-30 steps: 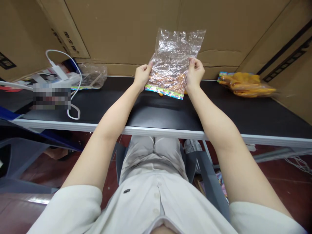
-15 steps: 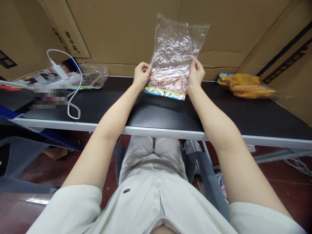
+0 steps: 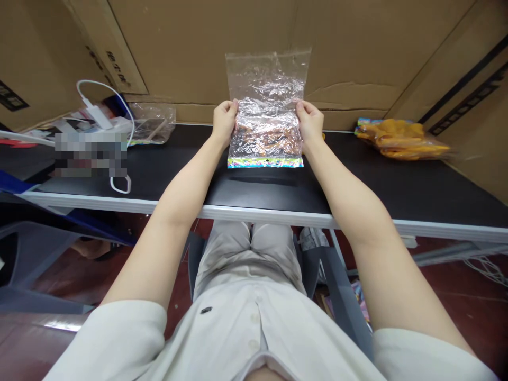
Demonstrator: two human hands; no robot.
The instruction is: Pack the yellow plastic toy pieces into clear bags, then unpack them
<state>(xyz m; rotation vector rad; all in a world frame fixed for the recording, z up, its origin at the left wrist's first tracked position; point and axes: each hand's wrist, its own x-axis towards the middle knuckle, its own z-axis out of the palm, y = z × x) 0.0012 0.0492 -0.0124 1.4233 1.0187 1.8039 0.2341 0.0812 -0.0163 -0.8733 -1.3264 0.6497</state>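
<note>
A clear plastic bag (image 3: 266, 111) is stretched upright between my two hands above the black tabletop (image 3: 262, 190). Its colourful printed strip runs along the lower edge, and the film is crinkled and shiny. My left hand (image 3: 225, 123) pinches the bag's left side about halfway up. On the opposite side, my right hand (image 3: 310, 123) grips the edge at a similar height, thumb on the near face. Something yellow-orange lies behind the bag; only bits of it show through the film and past my right wrist.
To the right rests a packet of orange-yellow items (image 3: 400, 138) in clear plastic. Another clear bag (image 3: 153, 124) lies at the left, beside a white charger (image 3: 99, 116) with a looping cable. Cardboard (image 3: 190, 53) stands along the back of the table.
The bag has shifted left and slightly down and is now straight instead of tilted. Both my hands have moved a little left with it, still gripping its sides.
</note>
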